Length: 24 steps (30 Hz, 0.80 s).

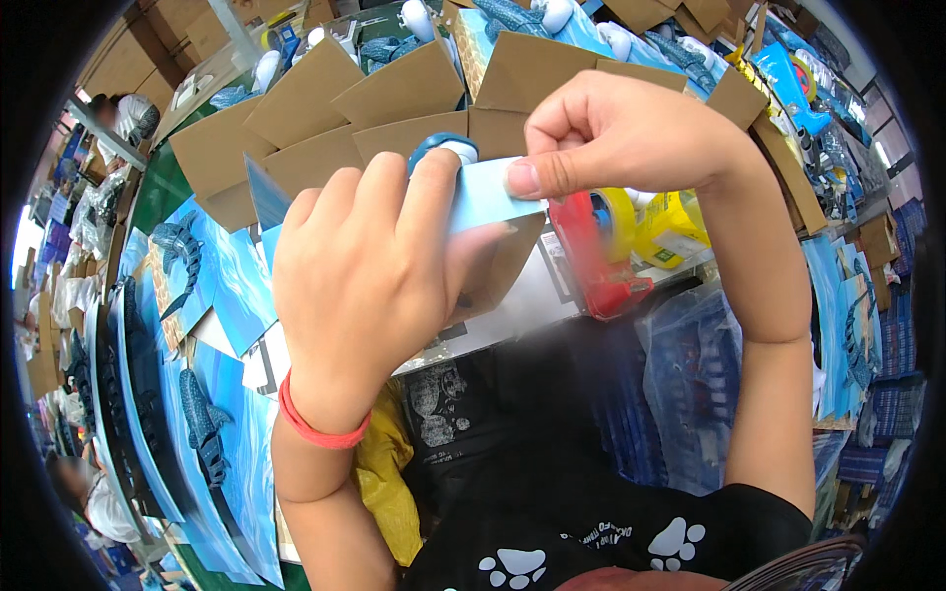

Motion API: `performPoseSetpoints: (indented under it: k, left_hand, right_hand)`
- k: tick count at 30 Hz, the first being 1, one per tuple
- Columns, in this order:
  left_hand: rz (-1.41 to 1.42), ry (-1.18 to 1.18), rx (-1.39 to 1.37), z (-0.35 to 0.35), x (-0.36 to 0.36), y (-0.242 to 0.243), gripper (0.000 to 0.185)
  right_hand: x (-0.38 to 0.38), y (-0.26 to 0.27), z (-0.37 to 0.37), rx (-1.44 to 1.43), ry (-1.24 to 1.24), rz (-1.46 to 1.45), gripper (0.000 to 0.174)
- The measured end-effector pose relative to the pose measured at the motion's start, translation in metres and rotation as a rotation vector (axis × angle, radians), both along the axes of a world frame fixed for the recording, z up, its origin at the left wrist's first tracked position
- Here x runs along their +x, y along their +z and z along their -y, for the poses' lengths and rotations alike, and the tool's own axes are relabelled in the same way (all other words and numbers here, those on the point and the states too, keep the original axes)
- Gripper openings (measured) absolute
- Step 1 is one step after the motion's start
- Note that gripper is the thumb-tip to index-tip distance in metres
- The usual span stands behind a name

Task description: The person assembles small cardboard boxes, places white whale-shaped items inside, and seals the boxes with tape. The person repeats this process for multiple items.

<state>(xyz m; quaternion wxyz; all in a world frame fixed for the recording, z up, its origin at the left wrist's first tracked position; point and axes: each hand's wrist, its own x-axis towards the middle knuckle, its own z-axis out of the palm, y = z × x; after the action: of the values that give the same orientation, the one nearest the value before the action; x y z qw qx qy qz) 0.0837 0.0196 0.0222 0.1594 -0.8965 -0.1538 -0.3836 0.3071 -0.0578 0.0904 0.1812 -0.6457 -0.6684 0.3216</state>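
Observation:
A small cardboard box with a light blue printed face is held up between both hands over the table's front edge. My left hand wraps its left side, the thumb on the brown cardboard below. At the box's top right corner, my right hand pinches the blue panel between thumb and curled fingers. Behind my left fingers shows a dark blue and white rounded object, partly hidden. Just right of the box stands a red tape dispenser with a yellow roll.
Open brown cartons line the far side. Blue printed boards with jointed toy whale sharks lie at left. A yellow packet is beyond the dispenser; plastic-wrapped blue goods sit below the table edge. Two people are at far left.

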Motion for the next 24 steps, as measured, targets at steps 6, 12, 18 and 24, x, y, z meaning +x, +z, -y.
performPoseSetpoints:
  k: [6,12,18,24]
  left_hand:
    - [-0.101,0.033,-0.068,0.006,-0.002,0.006,0.049]
    - [-0.062,0.008,0.020,-0.001,-0.003,0.005,0.047]
    - [-0.129,-0.013,-0.016,0.002,0.001,0.007,0.047]
    - [-0.088,-0.060,0.120,-0.007,0.010,0.011,0.064]
  right_hand:
    - [0.006,-0.022,-0.001,-0.103,-0.012,-0.320,0.045]
    - [0.020,-0.088,-0.017,0.138,0.111,-0.439,0.061]
    - [0.025,-0.114,-0.017,0.111,0.073,-0.557,0.055]
    - [0.028,-0.109,0.051,0.016,-0.296,-0.098,0.036]
